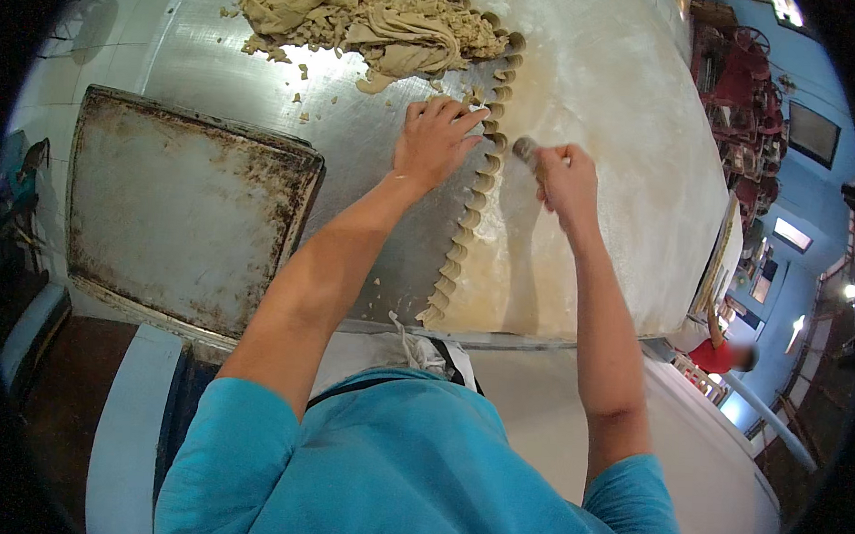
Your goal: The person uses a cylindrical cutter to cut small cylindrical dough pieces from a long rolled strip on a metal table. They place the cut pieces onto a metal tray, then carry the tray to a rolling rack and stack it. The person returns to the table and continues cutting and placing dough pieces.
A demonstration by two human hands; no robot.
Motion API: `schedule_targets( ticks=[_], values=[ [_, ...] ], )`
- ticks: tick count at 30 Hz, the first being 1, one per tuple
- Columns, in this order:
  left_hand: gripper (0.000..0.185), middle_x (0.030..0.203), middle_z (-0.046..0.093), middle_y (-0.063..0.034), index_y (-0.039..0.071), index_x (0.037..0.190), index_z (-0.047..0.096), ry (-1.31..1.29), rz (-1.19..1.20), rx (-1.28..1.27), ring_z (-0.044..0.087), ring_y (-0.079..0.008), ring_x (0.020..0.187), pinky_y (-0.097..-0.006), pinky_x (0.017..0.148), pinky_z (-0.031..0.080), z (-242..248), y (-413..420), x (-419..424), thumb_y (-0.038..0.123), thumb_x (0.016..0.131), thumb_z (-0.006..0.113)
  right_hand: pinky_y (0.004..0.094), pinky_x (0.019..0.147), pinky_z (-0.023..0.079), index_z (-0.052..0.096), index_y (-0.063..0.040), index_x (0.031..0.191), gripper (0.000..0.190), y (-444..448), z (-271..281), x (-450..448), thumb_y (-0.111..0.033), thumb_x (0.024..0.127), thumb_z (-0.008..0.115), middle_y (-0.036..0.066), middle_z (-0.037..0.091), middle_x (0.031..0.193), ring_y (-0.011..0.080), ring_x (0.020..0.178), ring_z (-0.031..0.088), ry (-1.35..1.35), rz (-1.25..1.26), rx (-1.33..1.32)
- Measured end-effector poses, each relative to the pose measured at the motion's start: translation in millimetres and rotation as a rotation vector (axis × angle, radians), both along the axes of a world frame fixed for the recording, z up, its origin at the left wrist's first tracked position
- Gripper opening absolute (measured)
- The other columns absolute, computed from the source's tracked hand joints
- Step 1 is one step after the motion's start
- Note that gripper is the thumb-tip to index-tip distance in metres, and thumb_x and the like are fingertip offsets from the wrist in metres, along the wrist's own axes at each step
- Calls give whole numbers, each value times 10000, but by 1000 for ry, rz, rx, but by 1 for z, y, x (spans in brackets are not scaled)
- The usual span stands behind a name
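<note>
A thin sheet of rolled dough (615, 225), floured on top, covers the right part of a metal worktable (214, 64). Scalloped bites run down its left edge. My right hand (568, 184) grips a small round cutter (525, 149), blurred, just above the sheet near that edge. Over the bare metal beside the scallops is my left hand (436, 140), thumb and index finger spread apart. A small pale bit shows by its fingertips; whether they touch it is unclear. Beyond the left hand lies a heap of dough scraps (381, 21).
A worn metal baking tray (187, 206) sits to the left, partly behind my left forearm. Small dough crumbs (303, 117) dot the metal. At far right, a person in a red top (711, 357) stands near another board, and dark red machinery (742, 102) lines the blue wall.
</note>
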State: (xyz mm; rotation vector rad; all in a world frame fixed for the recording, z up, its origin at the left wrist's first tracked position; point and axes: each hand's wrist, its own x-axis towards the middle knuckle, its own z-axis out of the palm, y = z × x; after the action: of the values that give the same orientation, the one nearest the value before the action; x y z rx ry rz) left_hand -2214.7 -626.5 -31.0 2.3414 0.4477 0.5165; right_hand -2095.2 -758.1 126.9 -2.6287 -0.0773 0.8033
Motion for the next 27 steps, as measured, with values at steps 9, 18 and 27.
schedule_targets(
  ticks=[9,18,27],
  values=[
    [358,1119,630,40,318,1199,741,-16,-28,-32,568,-205,1130,-435,952,402,-4,-1,23,342,842,762,480,883,549,687,68,995,498,31,-37,40,-402,831,719,326,702,1031,454,1025,687,-156,302,-112],
    [425,1181,625,63,389,1289,688,26,-58,1,527,-165,1207,-439,1019,365,-7,0,23,374,869,750,463,870,555,694,76,990,555,51,-39,39,-452,821,722,328,711,1020,444,1013,705,-85,258,-260],
    [390,1175,629,73,383,1244,718,35,-39,17,535,-170,1200,-441,1019,371,-10,-2,24,373,856,750,459,840,566,708,70,907,502,49,-39,47,-421,806,727,306,725,943,428,964,723,-43,303,-226]
  ],
)
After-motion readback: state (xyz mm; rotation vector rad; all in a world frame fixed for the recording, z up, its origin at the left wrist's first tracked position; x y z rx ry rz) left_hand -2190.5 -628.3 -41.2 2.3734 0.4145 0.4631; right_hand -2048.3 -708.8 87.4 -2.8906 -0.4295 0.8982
